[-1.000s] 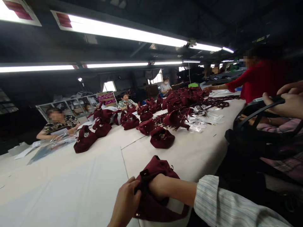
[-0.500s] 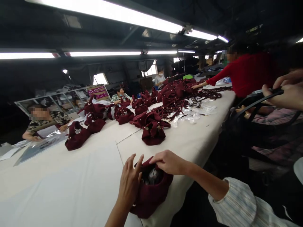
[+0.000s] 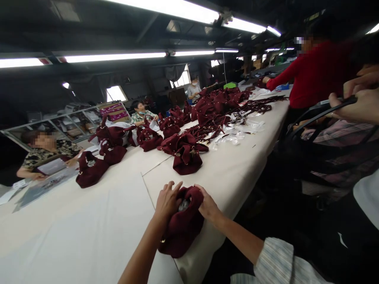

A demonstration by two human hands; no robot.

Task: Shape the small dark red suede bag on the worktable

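A dark red fabric bag [image 3: 182, 228] lies near the front edge of a long table covered in white cloth [image 3: 89, 232]. My left hand [image 3: 167, 203] grips the left side of the bag's mouth. My right hand [image 3: 208, 206] grips the right side of that opening. Between the two hands, something pale and shiny shows inside the bag. A striped sleeve covers my right forearm.
Another dark red bag [image 3: 187, 159] sits just beyond, with several more and loose straps piled farther along. Clear plastic wrappers [image 3: 237, 132] lie near them. People sit on the table's far side [image 3: 44, 152]; a person in red [image 3: 314, 75] stands right. A nearer person's hand [image 3: 359, 104] holds black straps.
Both hands have closed in on the bag's mouth, pinching it together. A second ago my right hand was deep inside the bag. The view has shifted slightly right and downward.
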